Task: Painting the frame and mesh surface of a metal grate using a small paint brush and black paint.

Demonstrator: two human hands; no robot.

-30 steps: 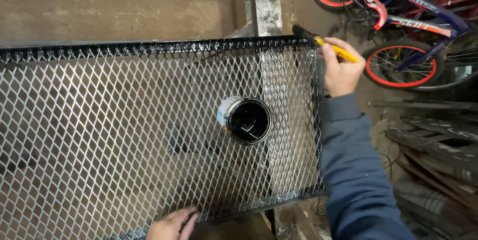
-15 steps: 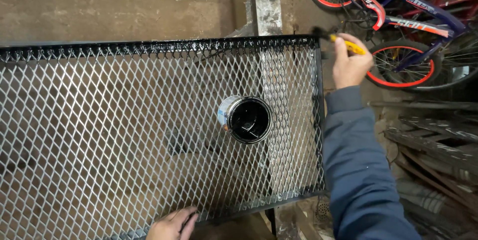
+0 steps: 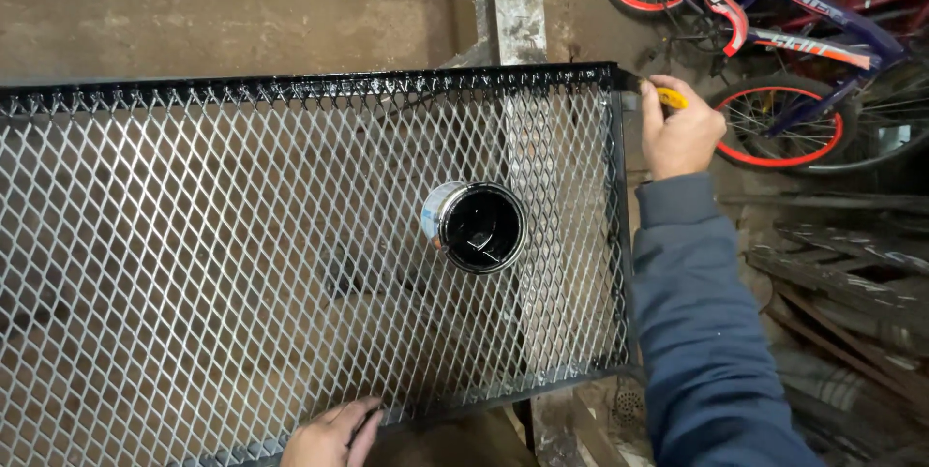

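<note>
Left hand (image 3: 332,435) at the bottom edge of view, fingers curled over the near rim of the mesh panel (image 3: 194,264); they look clenched on the frame bar, though only part of the hand shows.

Mesh panel: expanded metal in a thin bar frame, lying flat and filling most of the view. The far rail and right rail look glossy black and wet; the middle mesh is pale grey. Judged stiff and fairly heavy, awkward by its spread rather than by weight alone. Best taken by the near frame bar, where the finish looks dry; the cut mesh edges are likely sharp, and the black rails would smear and be slippery.

Paint can (image 3: 476,226) sits on the mesh right of centre, open, tipped toward the camera, black paint inside and a silvery side wall. No readable label from here. Judged easy to knock over; it rests on open mesh only.

Wooden post (image 3: 516,2) stands upright behind the panel, paint-spattered.

Right hand (image 3: 680,135), in a dark blue sleeve, is at the panel's far right corner, fingers closed around a brush (image 3: 660,93) with a yellow handle; the bristles touch the corner.

Bicycles (image 3: 764,31) at far right, red-rimmed wheels, blue and red frame with light lettering along the tube.
</note>
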